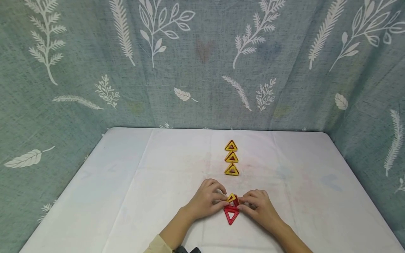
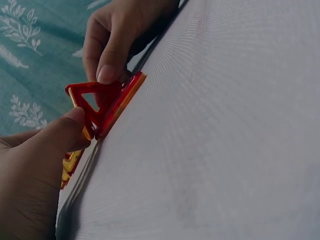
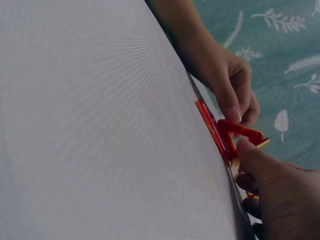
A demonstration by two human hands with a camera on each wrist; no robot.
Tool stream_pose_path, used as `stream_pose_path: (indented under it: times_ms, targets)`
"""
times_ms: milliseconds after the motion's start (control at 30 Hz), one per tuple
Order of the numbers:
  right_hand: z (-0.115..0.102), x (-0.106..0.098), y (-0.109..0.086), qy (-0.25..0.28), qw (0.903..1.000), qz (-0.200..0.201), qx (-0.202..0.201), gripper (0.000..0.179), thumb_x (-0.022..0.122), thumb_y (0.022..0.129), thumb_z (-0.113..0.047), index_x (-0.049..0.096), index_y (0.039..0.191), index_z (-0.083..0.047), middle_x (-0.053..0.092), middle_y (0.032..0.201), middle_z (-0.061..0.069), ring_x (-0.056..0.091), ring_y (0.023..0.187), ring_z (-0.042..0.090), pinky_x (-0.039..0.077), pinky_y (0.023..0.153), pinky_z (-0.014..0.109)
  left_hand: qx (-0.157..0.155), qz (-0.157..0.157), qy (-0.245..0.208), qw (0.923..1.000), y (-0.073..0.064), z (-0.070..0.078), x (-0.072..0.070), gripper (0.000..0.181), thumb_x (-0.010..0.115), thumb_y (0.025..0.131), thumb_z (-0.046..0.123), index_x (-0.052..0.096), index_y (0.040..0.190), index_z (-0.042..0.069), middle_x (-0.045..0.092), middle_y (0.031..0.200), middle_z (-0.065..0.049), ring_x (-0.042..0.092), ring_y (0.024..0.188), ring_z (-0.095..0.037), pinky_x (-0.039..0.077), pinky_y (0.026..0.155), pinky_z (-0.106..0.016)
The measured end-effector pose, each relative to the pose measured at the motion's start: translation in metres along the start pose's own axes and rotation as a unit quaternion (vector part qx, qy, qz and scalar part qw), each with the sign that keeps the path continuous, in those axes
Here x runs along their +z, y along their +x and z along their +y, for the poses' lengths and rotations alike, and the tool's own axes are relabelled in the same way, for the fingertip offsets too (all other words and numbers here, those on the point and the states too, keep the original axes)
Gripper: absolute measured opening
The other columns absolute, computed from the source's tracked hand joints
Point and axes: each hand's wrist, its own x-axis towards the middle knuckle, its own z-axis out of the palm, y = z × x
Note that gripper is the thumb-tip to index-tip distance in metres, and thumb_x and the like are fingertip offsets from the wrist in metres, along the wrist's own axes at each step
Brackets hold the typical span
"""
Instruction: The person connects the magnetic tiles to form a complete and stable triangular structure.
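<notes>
A red triangular magnetic tile [image 1: 230, 221] with an open middle lies flat near the table's front. At its far edge, a yellow tile [image 1: 232, 196] and a red tile [image 1: 236, 201] stand tilted up against each other. My left hand [image 1: 207, 199] pinches the raised tiles from the left. From the right, my right hand [image 1: 261, 210] pinches the red one between thumb and fingers. In the left wrist view, a raised red tile [image 2: 80, 88] leans between both hands above the flat one. Fingers hide parts of the tiles.
Three yellow-and-red triangular pieces [image 1: 232, 170] stand in a line farther back on the white-covered table [image 1: 171, 158]. A green leaf-patterned curtain [image 1: 202, 70] hangs behind and at both sides. A dark object [image 1: 188, 250] shows at the bottom edge by the left sleeve.
</notes>
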Motion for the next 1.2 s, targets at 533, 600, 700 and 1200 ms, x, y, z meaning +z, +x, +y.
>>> stream_pose_path:
  times_ms: [533,600,700,1200]
  targets:
    - [-0.002,0.0,0.0,-0.018,0.9992,-0.019,0.029,0.021,0.082,0.066,-0.016,0.076,0.086,-0.021,0.059,0.082,-0.016,0.049,0.075,0.003,0.032,0.077,0.03,-0.171,-0.146,-0.066,0.9721,0.005,0.008,0.0,0.036,0.059,0.088,0.048,0.068,0.115,0.025,0.052,0.12,0.008,0.036,0.118,-0.014,0.025,0.102,-0.041]
    - [-0.002,0.001,0.0,-0.021,0.9991,-0.021,0.031,0.02,0.083,0.066,-0.019,0.076,0.085,-0.021,0.059,0.083,-0.016,0.048,0.075,0.002,0.032,0.076,0.03,-0.181,-0.148,-0.084,0.9686,0.005,0.008,-0.001,0.035,0.059,0.089,0.046,0.068,0.114,0.024,0.052,0.121,0.009,0.036,0.119,-0.013,0.024,0.102,-0.04]
    - [-0.004,0.002,-0.001,-0.036,0.9979,-0.03,0.045,0.026,0.083,0.066,-0.03,0.075,0.089,-0.021,0.059,0.085,-0.016,0.047,0.076,0.001,0.032,0.076,0.031,-0.188,-0.152,-0.098,0.9654,0.005,0.009,-0.002,0.036,0.058,0.089,0.045,0.068,0.116,0.023,0.053,0.122,0.01,0.036,0.119,-0.012,0.024,0.103,-0.04]
    - [-0.03,0.01,-0.002,-0.18,0.9677,-0.139,0.11,0.086,0.06,0.061,-0.08,0.062,0.114,-0.013,0.052,0.106,0.002,0.046,0.092,0.019,0.035,0.085,0.044,-0.18,-0.134,-0.112,0.968,0.003,0.006,-0.003,0.033,0.059,0.09,0.039,0.067,0.117,0.022,0.056,0.121,0.007,0.04,0.117,-0.013,0.028,0.102,-0.041]
